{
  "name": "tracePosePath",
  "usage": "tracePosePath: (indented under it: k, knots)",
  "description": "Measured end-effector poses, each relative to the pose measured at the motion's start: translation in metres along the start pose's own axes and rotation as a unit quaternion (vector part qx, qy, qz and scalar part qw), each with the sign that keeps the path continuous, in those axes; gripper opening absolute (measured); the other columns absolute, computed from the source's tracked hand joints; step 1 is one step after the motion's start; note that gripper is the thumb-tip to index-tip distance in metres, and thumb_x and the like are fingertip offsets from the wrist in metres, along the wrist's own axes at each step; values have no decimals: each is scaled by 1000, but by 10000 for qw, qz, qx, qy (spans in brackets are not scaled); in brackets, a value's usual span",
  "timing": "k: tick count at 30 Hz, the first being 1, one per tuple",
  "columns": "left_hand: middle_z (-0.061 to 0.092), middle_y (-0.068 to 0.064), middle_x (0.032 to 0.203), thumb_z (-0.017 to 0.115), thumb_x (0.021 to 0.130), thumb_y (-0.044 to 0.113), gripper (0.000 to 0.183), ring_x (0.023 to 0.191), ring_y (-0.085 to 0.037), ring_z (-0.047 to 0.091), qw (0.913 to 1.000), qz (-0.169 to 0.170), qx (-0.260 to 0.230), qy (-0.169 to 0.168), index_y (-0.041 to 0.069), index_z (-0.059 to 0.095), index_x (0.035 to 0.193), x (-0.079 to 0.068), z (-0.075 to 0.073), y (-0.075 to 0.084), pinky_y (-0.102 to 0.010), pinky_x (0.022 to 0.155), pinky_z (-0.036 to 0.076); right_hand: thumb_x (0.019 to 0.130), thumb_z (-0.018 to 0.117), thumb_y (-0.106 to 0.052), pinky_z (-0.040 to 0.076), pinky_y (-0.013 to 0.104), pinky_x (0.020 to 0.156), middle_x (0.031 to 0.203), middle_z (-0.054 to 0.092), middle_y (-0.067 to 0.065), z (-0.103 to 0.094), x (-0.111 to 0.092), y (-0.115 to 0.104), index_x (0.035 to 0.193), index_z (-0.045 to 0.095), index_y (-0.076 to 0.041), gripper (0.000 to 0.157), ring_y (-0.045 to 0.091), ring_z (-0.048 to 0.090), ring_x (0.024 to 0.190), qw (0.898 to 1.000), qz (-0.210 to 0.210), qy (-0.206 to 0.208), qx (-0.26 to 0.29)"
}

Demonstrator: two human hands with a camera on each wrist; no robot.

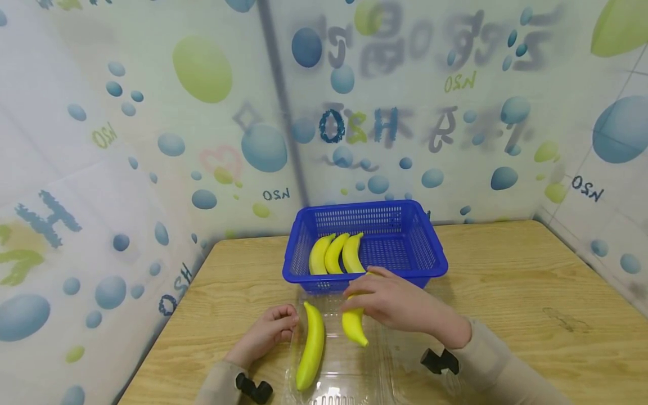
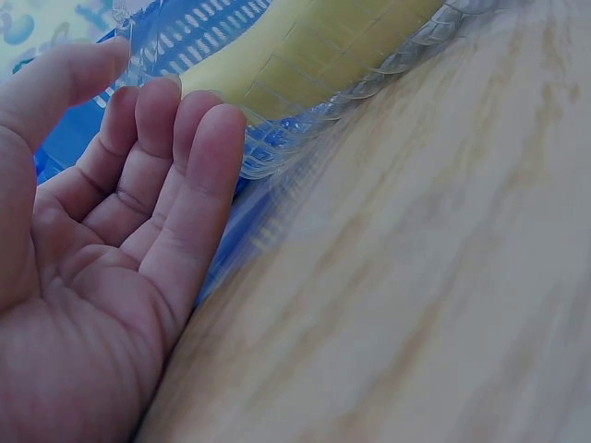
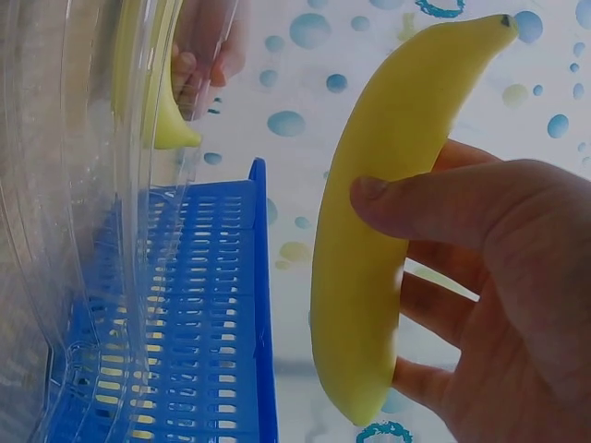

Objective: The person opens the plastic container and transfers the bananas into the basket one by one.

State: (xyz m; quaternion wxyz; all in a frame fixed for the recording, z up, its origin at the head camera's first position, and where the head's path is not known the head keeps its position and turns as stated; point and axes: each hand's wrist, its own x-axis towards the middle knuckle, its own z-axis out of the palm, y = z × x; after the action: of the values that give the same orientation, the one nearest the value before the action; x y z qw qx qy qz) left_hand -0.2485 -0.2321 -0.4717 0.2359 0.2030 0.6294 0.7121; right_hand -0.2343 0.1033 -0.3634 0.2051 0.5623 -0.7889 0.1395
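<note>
In the head view my right hand (image 1: 387, 298) holds a yellow banana (image 1: 354, 325) above a clear plastic container (image 1: 344, 368), just before the blue basket. The right wrist view shows the thumb across the near side of this banana (image 3: 369, 249) and the fingers behind it. Another banana (image 1: 311, 349) lies lengthwise along the container's left side. My left hand (image 1: 273, 329) is at the container's left edge, fingers loosely bent. In the left wrist view its fingertips (image 2: 217, 138) are close against the clear plastic wall; whether they press on it I cannot tell.
A blue perforated basket (image 1: 364, 283) stands behind the container, with several bananas side by side (image 1: 334, 254) in its left part. The wooden table (image 1: 506, 281) runs to a patterned curtain (image 1: 405, 101) at the back and sides.
</note>
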Motion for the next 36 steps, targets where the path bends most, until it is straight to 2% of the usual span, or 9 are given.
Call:
tracePosePath:
  k: [18, 26, 36]
  knots:
    - [57, 3, 84, 51, 97, 7, 9, 75, -7, 57, 10000, 34, -53, 16, 10, 56, 91, -3, 1, 1, -22, 68, 51, 84, 70, -2, 39, 54, 100, 120, 63, -5, -3, 1, 7, 116, 68, -24, 38, 15, 56, 115, 10000, 85, 12, 33]
    - [57, 3, 83, 50, 97, 6, 10, 74, -7, 57, 10000, 33, -52, 59, 11, 56, 91, -4, 2, 2, -22, 68, 51, 85, 69, -2, 38, 55, 100, 119, 63, -5, -2, 2, 10, 116, 67, -25, 38, 15, 58, 111, 9999, 106, 67, 74]
    - [58, 3, 83, 50, 98, 6, 9, 74, -8, 57, 10000, 79, 23, -7, 9, 56, 92, -1, 1, 1, -23, 67, 51, 83, 69, 3, 37, 55, 100, 120, 63, -3, 0, -1, 18, 118, 66, -24, 44, 16, 57, 115, 9996, 188, 43, 209]
